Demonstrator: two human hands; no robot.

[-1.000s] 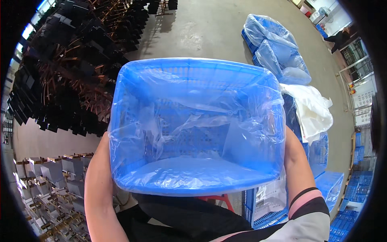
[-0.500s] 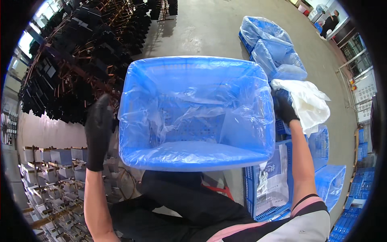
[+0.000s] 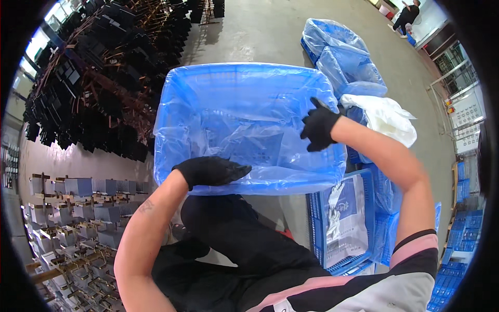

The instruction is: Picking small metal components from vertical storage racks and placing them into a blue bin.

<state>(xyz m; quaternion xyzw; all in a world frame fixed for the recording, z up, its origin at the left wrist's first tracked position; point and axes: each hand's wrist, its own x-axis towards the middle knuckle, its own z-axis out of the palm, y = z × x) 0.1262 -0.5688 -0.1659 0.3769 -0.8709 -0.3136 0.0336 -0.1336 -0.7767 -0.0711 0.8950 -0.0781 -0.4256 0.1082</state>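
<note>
- A thin, clear plastic liner [image 3: 228,139] already lay inside the large, rectangular blue plastic basket [image 3: 249,83] and turned outward over its rim, so the lining looked mostly done.
- What seemed left was smoothing: the film bunched in creases across the bottom and stood loose at the sides.
- The basket sat in front of the person, just beyond the black-trousered knees, its mouth facing up; what bore it was hidden.
- It looked glossy under the film, its slotted walls and latticed bottom showing through, its rim unbroken where visible.
- The left hand [image 3: 212,172], black-gloved, lay flat-fingered along the near rim, gripping nothing visible.
- The right hand [image 3: 319,127], also black-gloved, hung over the right side with thumb spread and fingers loosely bent, grasping nothing visible; whether it touched the film could not be told.
</note>
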